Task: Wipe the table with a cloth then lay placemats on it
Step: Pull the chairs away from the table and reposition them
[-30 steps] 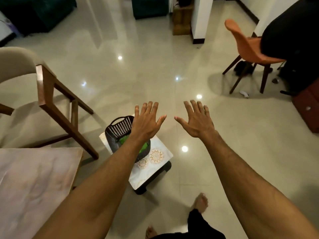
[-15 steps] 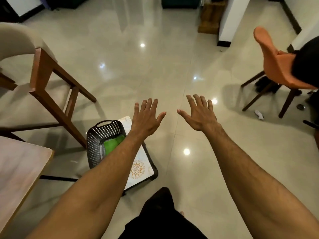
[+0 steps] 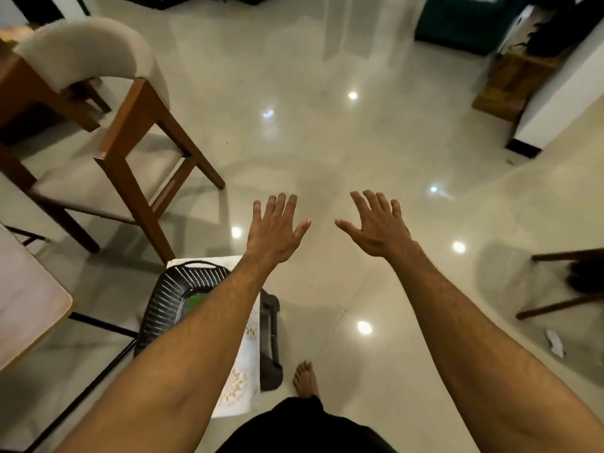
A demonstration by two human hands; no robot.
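holding both arms out forward, over the glossy tiled floor [image 3: 327, 142]. left hand [image 3: 276, 228]: fingers straight and spread, palm down, grasping nothing, touching nothing. right hand [image 3: 379, 227]: likewise released, fingers splayed, thumb pointing toward the left thumb, narrow gap between the two. both hands bare, hovering over open floor.

tabletop [image 3: 29, 308]: pale top with wood edge, only a corner visible at the left border, well apart from both hands. black perforated basket [image 3: 176, 295]: below the left forearm, near that tabletop corner, resting on a white sheet with gold floral motifs [image 3: 243, 354]. sheet draped over a low dark stand [image 3: 269, 338]; cannot tell whether a placemat. green cloth [image 3: 196, 300]: inside the basket, only a small patch showing past the forearm.

wooden chair [image 3: 108, 125], pale padded seat and back: upper left, beside the tabletop. bare foot [image 3: 305, 379]: on the floor just right of the stand. dark garment [image 3: 304, 426] at bottom centre. brown chair legs [image 3: 562, 282] at the right border; scrap of white paper [image 3: 554, 343] on the floor near them. wooden crate [image 3: 519, 80]: upper right, against the foot of a white pillar [image 3: 555, 103]. several bright light reflections scattered on the tiles.
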